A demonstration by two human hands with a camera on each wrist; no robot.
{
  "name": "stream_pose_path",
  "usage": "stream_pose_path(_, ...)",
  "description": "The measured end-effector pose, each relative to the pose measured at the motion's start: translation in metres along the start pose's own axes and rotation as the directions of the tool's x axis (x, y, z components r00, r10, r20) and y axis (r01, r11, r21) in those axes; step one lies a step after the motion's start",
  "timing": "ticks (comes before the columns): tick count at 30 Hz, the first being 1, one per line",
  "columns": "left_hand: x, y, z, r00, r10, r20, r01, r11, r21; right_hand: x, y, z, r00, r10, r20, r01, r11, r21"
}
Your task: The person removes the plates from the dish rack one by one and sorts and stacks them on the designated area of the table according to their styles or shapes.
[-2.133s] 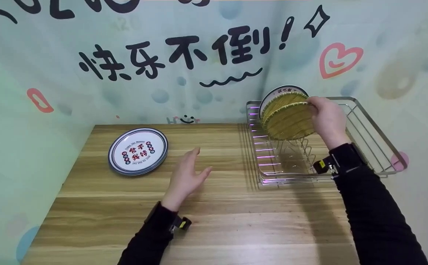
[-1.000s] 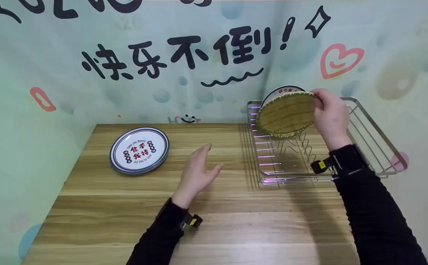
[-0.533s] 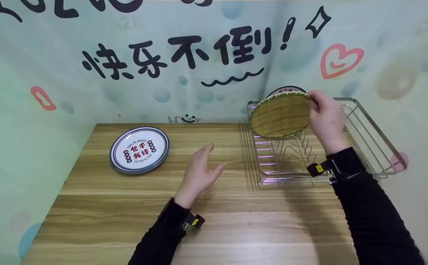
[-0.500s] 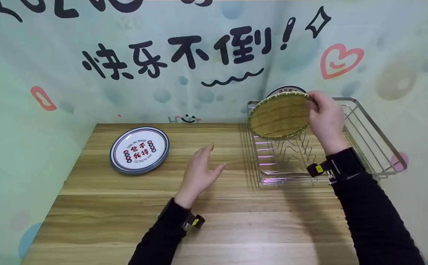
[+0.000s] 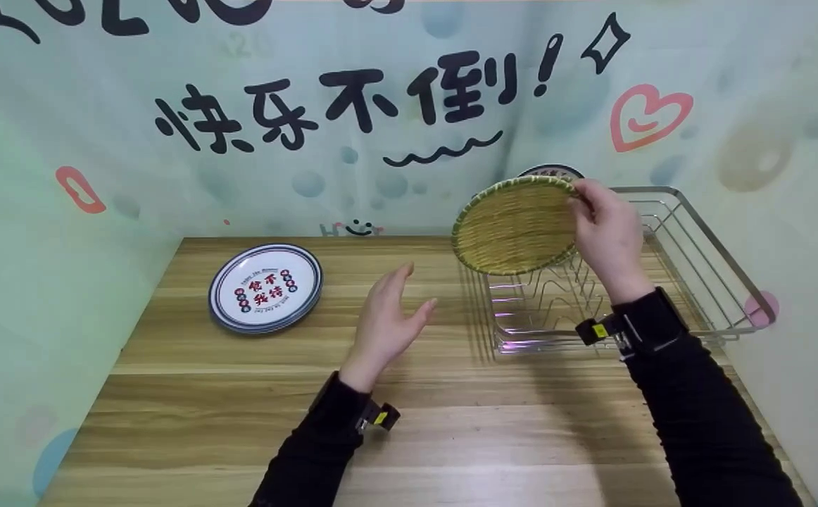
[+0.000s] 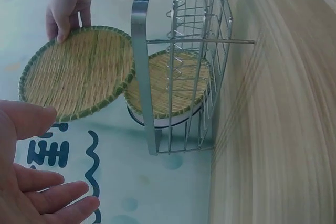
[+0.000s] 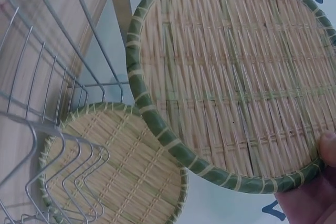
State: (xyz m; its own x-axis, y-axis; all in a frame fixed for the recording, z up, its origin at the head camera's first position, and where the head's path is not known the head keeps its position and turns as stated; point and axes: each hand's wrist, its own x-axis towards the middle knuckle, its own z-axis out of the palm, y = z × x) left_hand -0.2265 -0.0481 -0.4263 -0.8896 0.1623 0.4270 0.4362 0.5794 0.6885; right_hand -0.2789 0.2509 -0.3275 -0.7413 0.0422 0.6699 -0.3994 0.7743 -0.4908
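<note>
My right hand pinches the right rim of a round woven bamboo tray with a green-bound edge. The tray is tilted up, over the left back part of a wire dish rack. A second woven tray stands inside the rack, seen in both wrist views. Behind it is a white plate with a dark rim, mostly hidden in the head view. My left hand hovers above the table left of the rack, fingers extended and thumb apart, touching nothing.
A stack of white plates with blue rims and red lettering lies at the table's back left. The wooden table meets a printed cloth backdrop at its back and left. Bent wire dividers run inside the rack.
The woven tray in my right hand has come away from the other tray, moving left and out past the rack's left edge. My left hand has shifted right and slightly forward.
</note>
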Motion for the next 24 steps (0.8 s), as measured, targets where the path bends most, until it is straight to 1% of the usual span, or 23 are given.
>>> stream_pose_path(8,0.004,0.007,0.0,1.0,0.016,-0.021,-0.016,0.999,-0.031,-0.008,-0.01,0.005,0.999,-0.045,0.009,0.044,0.994,0.098)
stream_pose_path(11,0.005,0.008,0.0,0.998,0.033,-0.046,-0.035,0.998,-0.043,-0.011,-0.015,0.006,0.999,-0.053,0.013,0.051,0.991,0.123)
stream_pose_path(15,0.005,0.01,-0.001,0.995,0.058,-0.079,-0.067,0.991,-0.112,-0.015,-0.02,0.007,0.999,-0.049,0.019,0.046,0.988,0.145)
stream_pose_path(18,0.006,0.013,-0.002,0.994,0.06,-0.092,-0.077,0.978,-0.192,-0.018,-0.022,0.009,0.998,-0.048,0.033,0.042,0.986,0.161)
stream_pose_path(20,0.006,0.014,-0.002,0.992,0.069,-0.107,-0.092,0.969,-0.23,-0.02,-0.022,0.011,0.998,-0.046,0.043,0.038,0.984,0.173)
stream_pose_path(22,0.006,0.016,-0.003,0.988,0.084,-0.13,-0.114,0.961,-0.251,-0.022,-0.023,0.013,0.998,-0.046,0.045,0.037,0.983,0.18)
stream_pose_path(24,0.006,0.018,-0.003,0.981,0.104,-0.161,-0.143,0.958,-0.25,-0.024,-0.024,0.015,0.998,-0.046,0.042,0.038,0.982,0.184)
